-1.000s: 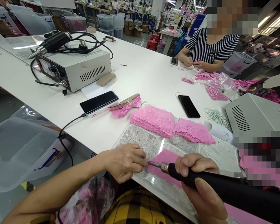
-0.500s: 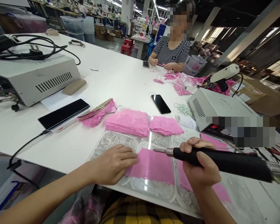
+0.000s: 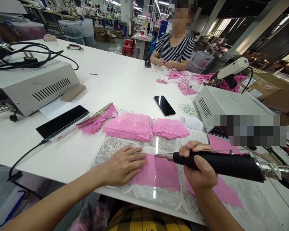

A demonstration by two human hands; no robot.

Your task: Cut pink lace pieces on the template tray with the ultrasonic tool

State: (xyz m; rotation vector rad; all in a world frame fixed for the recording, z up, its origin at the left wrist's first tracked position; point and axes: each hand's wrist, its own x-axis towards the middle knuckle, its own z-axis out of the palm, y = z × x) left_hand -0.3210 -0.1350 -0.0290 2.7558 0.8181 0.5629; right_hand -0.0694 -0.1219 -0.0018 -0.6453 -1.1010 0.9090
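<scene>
The left hand (image 3: 125, 165) lies flat with its fingers stretched, the fingertips on the left edge of a pink cloth (image 3: 162, 175). This cloth lies on a clear plastic sheet (image 3: 160, 199) upon the counter (image 3: 120, 77). The grip of the right hand (image 3: 199, 168) is wrapped around a black tool (image 3: 221, 163); its metal tip is at the cloth's upper edge, but I cannot tell if they touch. Behind are two lace piles (image 3: 130, 126).
</scene>
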